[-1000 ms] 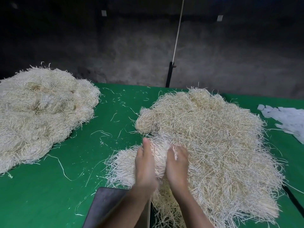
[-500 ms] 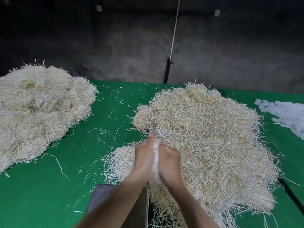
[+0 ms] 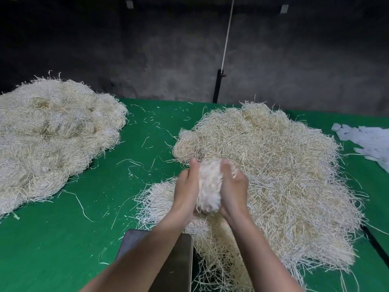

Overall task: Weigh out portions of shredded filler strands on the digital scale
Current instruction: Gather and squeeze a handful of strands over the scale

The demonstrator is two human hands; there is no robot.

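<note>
head view shows both hands cupped round a wad of pale shredded strands, the left hand curled against its left side and the right hand against its right, fingertips pointing away. the big strand heap spreads under and beyond the fingers. the grey scale platform lies behind the wrists, under the left forearm. a second heap sits well left of the fingers on the green table
</note>
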